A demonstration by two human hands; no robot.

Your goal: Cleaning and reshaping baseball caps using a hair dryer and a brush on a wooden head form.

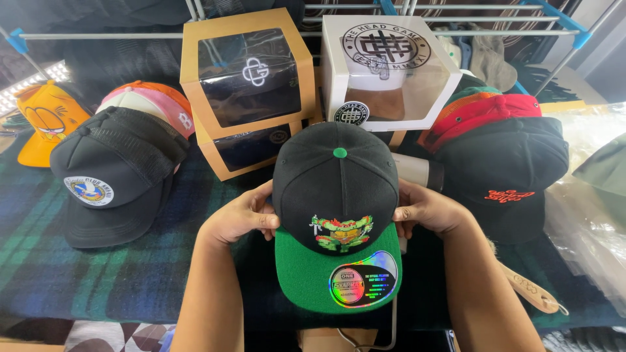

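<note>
Holding the black cap with the green brim from both sides, the left hand and the right hand close their fingers lightly on the crown, each thumb near the front panel. The grip is symmetric, so the cap sits level with its brim toward the person and the embroidered patch and shiny round sticker facing up, probably to show its front well. It rests just above the plaid cloth in the middle of the display.

Behind it stand a tan display box, stacked on a second one, and a white display box, both with clear windows so the caps inside can be seen. To the left lies a black mesh cap, and beyond it a yellow cartoon cap. To the right is a stack of caps with a black one on top.
</note>
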